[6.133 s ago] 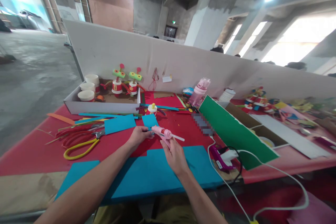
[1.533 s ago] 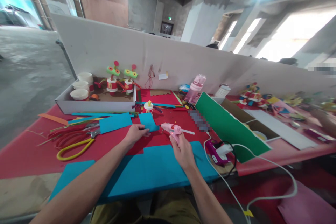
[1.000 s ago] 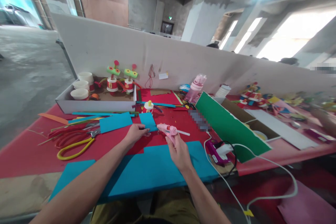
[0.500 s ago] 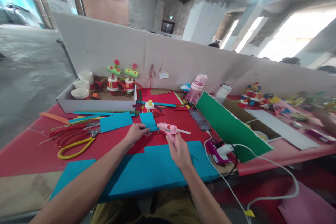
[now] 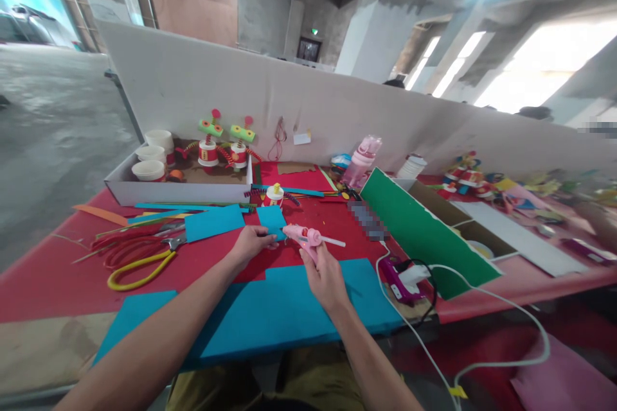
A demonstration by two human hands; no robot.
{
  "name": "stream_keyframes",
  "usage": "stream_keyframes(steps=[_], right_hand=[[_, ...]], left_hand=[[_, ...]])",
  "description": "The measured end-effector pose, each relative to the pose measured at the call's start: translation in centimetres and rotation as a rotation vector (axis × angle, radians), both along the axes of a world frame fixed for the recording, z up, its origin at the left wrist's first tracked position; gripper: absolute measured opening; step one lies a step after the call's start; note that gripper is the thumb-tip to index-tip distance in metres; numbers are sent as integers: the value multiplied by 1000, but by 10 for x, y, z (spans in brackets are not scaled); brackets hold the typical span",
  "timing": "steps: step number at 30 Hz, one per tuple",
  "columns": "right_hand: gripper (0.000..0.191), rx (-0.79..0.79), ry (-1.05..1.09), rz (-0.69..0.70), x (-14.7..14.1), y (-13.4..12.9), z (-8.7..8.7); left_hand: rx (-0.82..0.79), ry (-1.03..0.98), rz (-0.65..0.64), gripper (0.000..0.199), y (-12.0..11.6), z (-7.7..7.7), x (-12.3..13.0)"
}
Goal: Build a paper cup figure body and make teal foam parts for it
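Note:
My right hand [image 5: 326, 276] is wrapped round the handle of a pink hot glue gun [image 5: 304, 236], with a whitish glue stick poking out of its back end. Its nozzle points left, over the right edge of a small blue paper piece [image 5: 271, 218]. With fingers pinched, my left hand [image 5: 254, 245] holds that paper by its lower left edge. Just behind the paper stands a paper cup figure [image 5: 275, 194] with purple coiled arms and a yellow bit on top. Whether glue is coming out is too small to tell.
Yellow-handled scissors [image 5: 142, 271], red-handled tools and a blue sheet [image 5: 214, 223] lie left. A white box [image 5: 178, 192] holds cups and two finished-looking figures. Large blue sheets [image 5: 289, 308] cover the table's front. Right are a purple power strip [image 5: 402, 281], white cable and green board [image 5: 419, 231].
The glue gun in my right hand has shifted slightly left, so its nozzle now overlaps the small paper's right edge. My left hand stays nearly still on the paper.

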State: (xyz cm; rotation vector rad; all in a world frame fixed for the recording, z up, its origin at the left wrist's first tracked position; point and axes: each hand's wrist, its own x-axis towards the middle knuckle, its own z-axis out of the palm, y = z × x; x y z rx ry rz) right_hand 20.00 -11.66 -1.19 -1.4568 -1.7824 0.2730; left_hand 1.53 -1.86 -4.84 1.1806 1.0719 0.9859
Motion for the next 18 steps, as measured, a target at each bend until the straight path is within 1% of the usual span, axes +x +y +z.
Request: stream_keyframes(steps=[8,18], right_hand=[[36,-11,-29,-5,-7,1,0],[34,33,-84,7,-16,4,-2]], left_hand=[[12,-9,0,34,-1,0,0],[32,11,10,28,-1,-1,0]])
